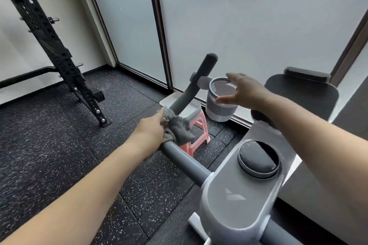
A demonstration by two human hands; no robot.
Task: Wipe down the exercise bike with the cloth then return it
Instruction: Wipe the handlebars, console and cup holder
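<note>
The left hand (151, 129) and the cloth (178, 129) hide the bend of the handlebar (191, 85), the hand's fingers lie unseen beneath the cloth, the exercise bike (239, 191) is cut off by the lower edge, and the pink stool (197, 141) shows only partly behind the bar.

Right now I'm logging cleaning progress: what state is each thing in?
Cloth: bunched, wrapped on the handlebar.
Handlebar: being wiped at its bend.
Left hand: grips the cloth.
Right hand: open, at the cup holder.
Cup holder: upright, no cup.
Stool: upright on the floor.
</note>
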